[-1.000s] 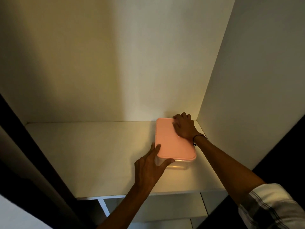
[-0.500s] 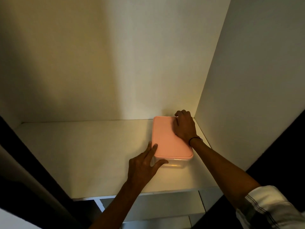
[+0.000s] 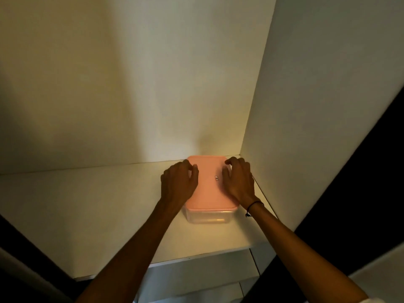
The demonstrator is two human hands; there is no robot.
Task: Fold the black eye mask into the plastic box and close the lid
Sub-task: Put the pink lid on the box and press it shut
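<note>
A clear plastic box [image 3: 208, 217] with a pink lid [image 3: 208, 189] on top stands on the white shelf [image 3: 87, 206], near its right back corner. My left hand [image 3: 178, 184] rests on the lid's left side with curled fingers. On the lid's right side lies my right hand [image 3: 239, 181], fingers bent over the far edge. Both hands press on the lid. The black eye mask is not visible.
The shelf sits in a white cupboard with a back wall [image 3: 131, 84] and a right side wall [image 3: 317, 106] close to the box. A drawer front [image 3: 203, 272] shows below the shelf's front edge. Dark areas flank the cupboard.
My left hand has moved from the box's near left corner up onto the lid. The right hand shifted to the lid's right side. The view turned, so the box appears straighter.
</note>
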